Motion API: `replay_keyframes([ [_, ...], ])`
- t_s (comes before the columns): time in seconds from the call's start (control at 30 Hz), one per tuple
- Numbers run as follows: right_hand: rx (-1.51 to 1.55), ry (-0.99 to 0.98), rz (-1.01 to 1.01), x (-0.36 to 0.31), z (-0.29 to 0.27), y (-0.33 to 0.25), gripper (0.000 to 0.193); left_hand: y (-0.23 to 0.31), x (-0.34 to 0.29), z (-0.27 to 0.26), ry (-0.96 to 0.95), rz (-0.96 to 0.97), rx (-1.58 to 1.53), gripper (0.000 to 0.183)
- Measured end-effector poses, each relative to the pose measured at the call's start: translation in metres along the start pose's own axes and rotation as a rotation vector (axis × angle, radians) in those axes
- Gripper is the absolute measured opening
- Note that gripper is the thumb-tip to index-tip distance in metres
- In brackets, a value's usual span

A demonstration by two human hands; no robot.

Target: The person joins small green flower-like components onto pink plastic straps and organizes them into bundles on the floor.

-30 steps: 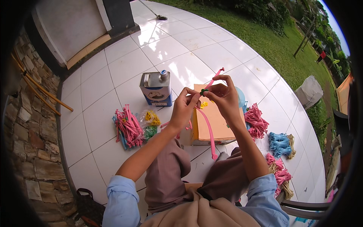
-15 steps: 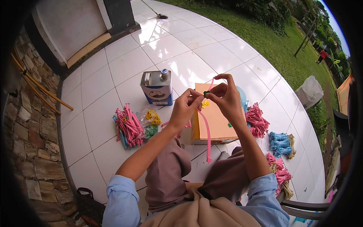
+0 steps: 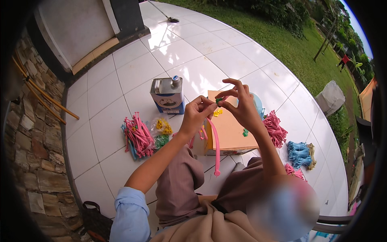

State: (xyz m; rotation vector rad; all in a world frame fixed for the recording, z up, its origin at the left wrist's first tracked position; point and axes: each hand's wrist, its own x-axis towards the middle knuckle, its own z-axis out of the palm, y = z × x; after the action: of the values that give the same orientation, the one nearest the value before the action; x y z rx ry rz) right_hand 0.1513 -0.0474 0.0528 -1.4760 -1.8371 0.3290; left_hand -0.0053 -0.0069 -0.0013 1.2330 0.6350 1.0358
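Note:
Above the box, my left hand (image 3: 197,115) pinches a long, soft pink strap (image 3: 216,145) that hangs down with a knobbed lower end. At its fingertips sits a small green piece (image 3: 219,100), which looks like a flower or bow; its exact form is hard to see. The thumb and index finger of my right hand (image 3: 240,107) close on that green piece, while its other fingers are raised. Beneath my hands stands a box with a peach-coloured top (image 3: 231,127), carrying small yellow pieces (image 3: 217,112) and another green bit (image 3: 245,132).
Left of the box are a blue-and-white metal can (image 3: 168,97), a pile of pink straps (image 3: 138,135), and bags of yellow pieces (image 3: 163,126) and green pieces (image 3: 161,140). Pink bundles (image 3: 275,128) and blue bundles (image 3: 299,154) lie at right. A round light-blue item (image 3: 257,103) is behind the box.
The fingers of my right hand have spread and lifted, and the pink end above the green piece no longer shows. The strap's hanging end has swung slightly left.

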Motion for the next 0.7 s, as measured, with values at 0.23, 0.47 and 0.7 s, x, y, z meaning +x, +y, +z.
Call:
replay_keyframes([
  [0.23,0.539,-0.114,0.105,0.000,-0.001,0.006,0.050,0.001,-0.003,0.000,-0.062,0.024,0.106,0.011],
  [0.47,0.229,-0.011,0.009,-0.003,0.004,0.008,0.047,0.002,-0.002,-0.005,-0.086,0.090,0.165,0.017],
  [0.7,-0.076,0.212,0.100,0.006,-0.010,0.040,0.030,0.020,0.001,-0.032,-0.145,0.234,0.602,0.027],
])
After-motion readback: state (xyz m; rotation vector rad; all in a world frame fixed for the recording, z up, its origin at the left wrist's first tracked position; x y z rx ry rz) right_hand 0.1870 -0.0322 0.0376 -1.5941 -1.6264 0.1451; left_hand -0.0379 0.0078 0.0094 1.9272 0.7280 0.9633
